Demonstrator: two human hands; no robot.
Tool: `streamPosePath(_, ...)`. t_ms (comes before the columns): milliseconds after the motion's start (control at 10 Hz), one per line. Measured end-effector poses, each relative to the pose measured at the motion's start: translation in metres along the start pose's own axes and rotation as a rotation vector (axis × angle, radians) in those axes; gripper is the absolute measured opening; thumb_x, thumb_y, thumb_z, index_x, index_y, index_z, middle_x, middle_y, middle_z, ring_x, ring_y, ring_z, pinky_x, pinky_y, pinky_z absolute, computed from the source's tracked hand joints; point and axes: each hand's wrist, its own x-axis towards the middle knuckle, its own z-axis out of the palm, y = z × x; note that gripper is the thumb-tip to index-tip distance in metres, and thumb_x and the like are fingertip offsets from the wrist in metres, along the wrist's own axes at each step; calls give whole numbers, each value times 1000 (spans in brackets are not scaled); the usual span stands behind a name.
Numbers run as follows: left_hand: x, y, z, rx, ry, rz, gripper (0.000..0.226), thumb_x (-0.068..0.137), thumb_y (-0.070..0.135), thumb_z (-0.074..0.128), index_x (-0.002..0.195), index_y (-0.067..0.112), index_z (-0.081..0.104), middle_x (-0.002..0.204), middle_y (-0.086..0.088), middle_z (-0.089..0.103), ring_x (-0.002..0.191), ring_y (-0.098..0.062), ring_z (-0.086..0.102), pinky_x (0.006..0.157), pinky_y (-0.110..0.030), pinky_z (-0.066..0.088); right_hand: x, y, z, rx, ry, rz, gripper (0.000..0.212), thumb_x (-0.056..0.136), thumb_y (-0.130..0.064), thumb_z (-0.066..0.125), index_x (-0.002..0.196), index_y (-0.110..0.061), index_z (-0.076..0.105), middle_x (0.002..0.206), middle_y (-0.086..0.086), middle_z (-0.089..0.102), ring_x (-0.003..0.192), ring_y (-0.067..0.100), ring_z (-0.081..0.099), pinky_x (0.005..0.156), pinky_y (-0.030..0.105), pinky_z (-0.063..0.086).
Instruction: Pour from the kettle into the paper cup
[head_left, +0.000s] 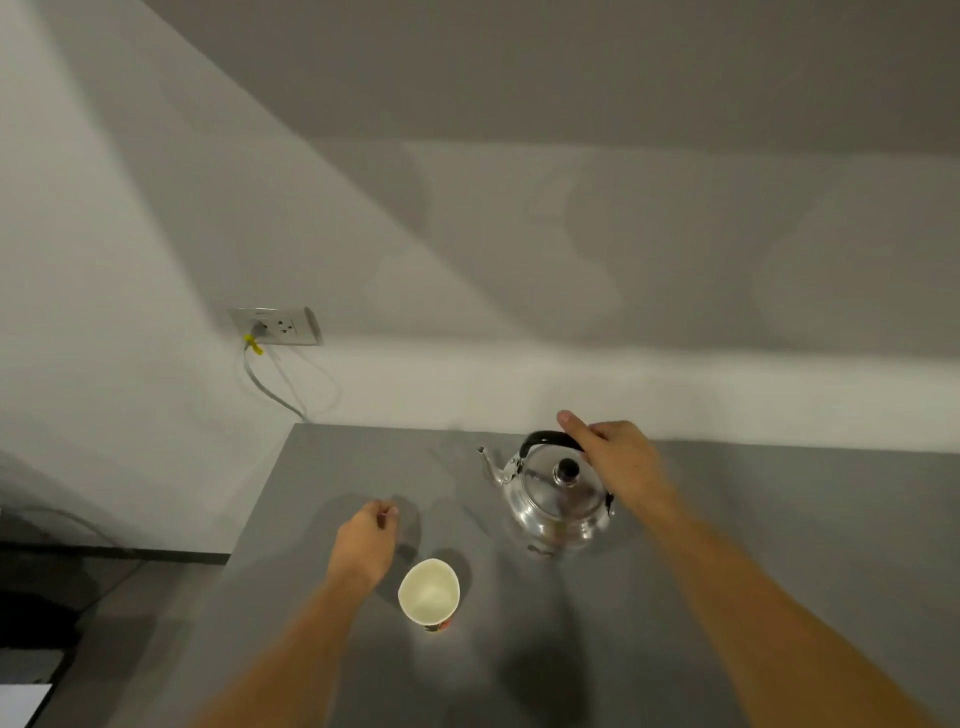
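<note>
Paper cup (429, 592) upright, right hand (618, 457) on kettle (553, 493)

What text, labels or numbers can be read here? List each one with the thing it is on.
None can be read.
paper cup: a red and dark print low on its outer wall, too small and blurred to read.
wall socket: faint marks on its plate, too small to read.
kettle: no lettering shows on its lid or body.
</note>
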Motion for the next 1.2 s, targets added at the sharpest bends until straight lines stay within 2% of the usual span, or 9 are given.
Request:
streamPosePath(100,16,11,4,-2,-16,8,32,104,31,49,122,11,68,117,-13,75,110,-33,68,86,-32,46,33,2,11,-38,16,2,69,86,-67,57,53,-7,46,48,4,43,48,20,42,55,34,38)
streamPosePath(200,28,22,7,8,-29,29,31,103,31,52,121,11,69,116,-12,76,110,-32,69,88,-32,48,62,3,22,-64,10,14,68,87,-60,58,56,0,52,52,9,46,51,22,44,57,34,39)
streamPosePath(400,44,39,9,23,-53,74,32,104,32,52,123,13,69,115,-10,76,110,-30,69,91,-30,48,100,3,37,-94,-16,1,63,86,-59,59,49,-10,47,48,5,43,48,19,42,55,33,38)
streamPosePath(500,49,44,10,16,-53,86,32,104,32,51,123,13,69,116,-10,75,109,-29,68,87,-27,45,111,5,41,-70,-31,8,67,85,-61,59,58,1,56,52,8,48,49,19,45,55,33,39)
streamPosePath(600,51,46,10,10,-53,91,32,104,32,51,123,14,69,117,-9,75,109,-28,68,86,-26,43,117,6,46,-66,-46,-5,64,85,-61,60,52,-7,52,50,5,44,48,17,42,54,32,38)
streamPosePath(900,46,48,8,4,-53,110,33,104,35,51,122,14,69,116,-9,75,110,-27,68,93,-31,49,121,13,51,-60,-48,-20,65,85,-60,61,43,-15,40,42,-2,36,45,16,37,53,33,35)
streamPosePath(1000,44,47,7,6,-48,119,32,104,34,52,121,13,69,115,-10,76,109,-27,69,95,-32,50,120,13,49,-61,-61,-33,63,87,-59,60,46,-13,44,44,0,40,46,16,39,54,33,36)
streamPosePath(1100,37,50,4,16,-47,121,33,104,33,52,123,13,69,116,-10,76,109,-27,69,94,-31,49,115,11,47,-55,-83,-63,62,91,-57,57,65,-1,59,63,16,59,55,18,47,58,34,41)
streamPosePath(1200,28,62,2,28,-23,146,33,104,34,50,124,14,69,117,-10,75,110,-28,68,94,-32,50,108,9,40,-105,-5,-155,48,96,-53,55,74,-10,62,72,5,63,69,20,57,66,33,47)
